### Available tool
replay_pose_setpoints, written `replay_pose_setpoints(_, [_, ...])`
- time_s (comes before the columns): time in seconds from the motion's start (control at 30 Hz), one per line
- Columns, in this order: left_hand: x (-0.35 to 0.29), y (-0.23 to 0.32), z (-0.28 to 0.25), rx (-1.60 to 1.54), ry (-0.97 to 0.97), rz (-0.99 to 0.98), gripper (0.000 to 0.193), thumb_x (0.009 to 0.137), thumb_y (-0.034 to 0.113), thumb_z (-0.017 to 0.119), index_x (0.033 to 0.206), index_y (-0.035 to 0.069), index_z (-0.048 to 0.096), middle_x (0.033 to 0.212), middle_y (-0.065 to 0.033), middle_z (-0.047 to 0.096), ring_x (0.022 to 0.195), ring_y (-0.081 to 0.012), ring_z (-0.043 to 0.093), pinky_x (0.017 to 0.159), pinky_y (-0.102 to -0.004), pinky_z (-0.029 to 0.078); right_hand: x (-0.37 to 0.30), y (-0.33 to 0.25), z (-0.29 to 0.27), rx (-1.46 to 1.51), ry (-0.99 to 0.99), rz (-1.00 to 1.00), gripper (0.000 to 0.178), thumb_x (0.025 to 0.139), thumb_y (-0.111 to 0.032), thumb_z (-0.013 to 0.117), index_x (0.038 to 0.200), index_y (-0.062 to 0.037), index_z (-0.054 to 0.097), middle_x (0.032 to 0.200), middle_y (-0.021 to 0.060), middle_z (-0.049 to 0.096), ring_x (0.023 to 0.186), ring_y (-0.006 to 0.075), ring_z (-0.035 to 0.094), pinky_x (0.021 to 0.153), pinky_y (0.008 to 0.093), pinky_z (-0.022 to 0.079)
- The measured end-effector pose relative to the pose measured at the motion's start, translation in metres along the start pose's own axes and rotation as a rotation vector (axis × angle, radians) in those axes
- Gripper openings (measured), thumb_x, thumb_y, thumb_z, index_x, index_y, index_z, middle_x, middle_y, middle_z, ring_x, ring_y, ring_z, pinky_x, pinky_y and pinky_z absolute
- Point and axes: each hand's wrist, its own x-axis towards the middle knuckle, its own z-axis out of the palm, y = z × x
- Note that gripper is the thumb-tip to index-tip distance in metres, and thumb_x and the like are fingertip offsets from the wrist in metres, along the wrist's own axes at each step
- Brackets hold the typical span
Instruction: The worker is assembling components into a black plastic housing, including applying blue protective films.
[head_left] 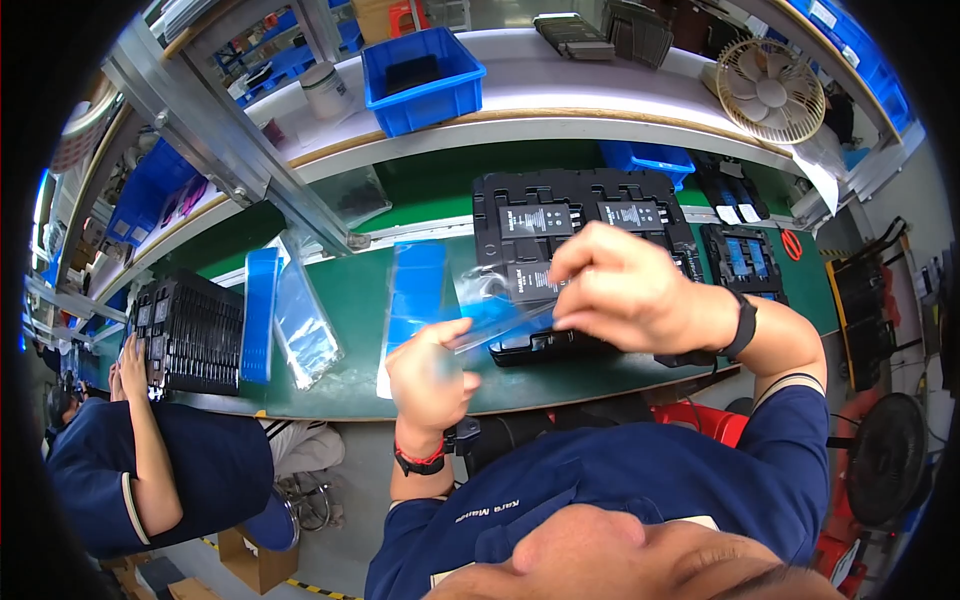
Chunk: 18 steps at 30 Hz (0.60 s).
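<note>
A clear plastic film strip (505,326) stretches between my two hands above the table's front. My right hand (622,290) is closed in a pinch at the strip's right end. At its other end is my left hand (430,378), fingers curled and partly blurred, closed on the film. Behind the hands lies a black tray (487,215) holding dark flat batteries (535,220) with printed labels; my right hand covers part of it. Just beyond my left hand, a sheet of blue film strips (415,280) lies on the green table (350,375).
Left on the table are another blue strip stack (261,315), a clear plastic bag (305,325) and stacked black trays (190,330), touched by a co-worker's hand (132,368). Orange-handled scissors (791,245) lie far right. A shelf above carries a blue bin (425,85) and a fan (770,92).
</note>
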Motion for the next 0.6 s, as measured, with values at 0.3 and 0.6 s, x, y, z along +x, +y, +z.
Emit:
replay_pose_setpoints(0.3, [-0.024, -0.011, -0.043, -0.211, 0.316, -0.311, 0.031, 0.087, 0.012, 0.057, 0.110, -0.007, 0.051, 0.094, -0.0155, 0.060, 0.078, -0.0227, 0.065, 0.060, -0.0279, 0.055, 0.001, 0.112, -0.012, 0.616, 0.101, 1.003, 0.011, 0.086, -0.011, 0.060, 0.079, -0.0024, 0.056, 0.061, 0.0004, 0.054, 0.045, 0.0052, 0.048, 0.041, 0.0191, 0.040])
replay_pose_setpoints(0.6, [-0.026, -0.018, -0.061, -0.258, 0.404, -0.396, 0.040, 0.087, -0.001, 0.052, 0.124, -0.003, 0.038, 0.097, -0.0206, 0.062, 0.066, -0.0175, 0.064, 0.047, -0.0209, 0.052, 0.002, 0.128, 0.005, 0.684, 0.069, 1.155, 0.011, 0.083, -0.006, 0.061, 0.077, 0.0000, 0.055, 0.061, 0.0040, 0.054, 0.039, 0.0048, 0.044, 0.033, 0.0193, 0.035])
